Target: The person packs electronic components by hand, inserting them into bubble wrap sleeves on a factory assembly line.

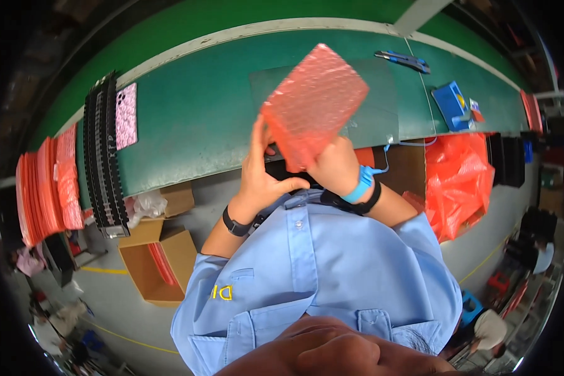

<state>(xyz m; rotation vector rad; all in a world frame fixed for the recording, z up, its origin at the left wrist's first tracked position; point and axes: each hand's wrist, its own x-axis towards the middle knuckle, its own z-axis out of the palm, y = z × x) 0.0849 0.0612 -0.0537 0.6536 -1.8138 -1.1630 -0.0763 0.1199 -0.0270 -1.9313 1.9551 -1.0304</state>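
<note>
A red translucent bubble-wrap bag [319,94] is held tilted above the green table, its upper corner pointing away from me. My right hand [335,166] grips the lower end of the bag, fingers closed and partly hidden by it. My left hand [257,166] is beside the bag's lower left edge, with its thumb stretched out and its fingers apart. Some left fingertips pass behind the bag, so their contact is hard to make out. Whether anything lies inside the bag cannot be seen. A blue wrist strap [361,185] with a cord circles my right wrist.
On the green table [188,125] lie a blue utility knife [404,61], a blue dispenser [450,105], a pink patterned phone [126,116] and black slotted racks [103,163]. Red bubble bags [41,191] are stacked at left. Below are a cardboard box [160,266] and a red plastic liner [457,182].
</note>
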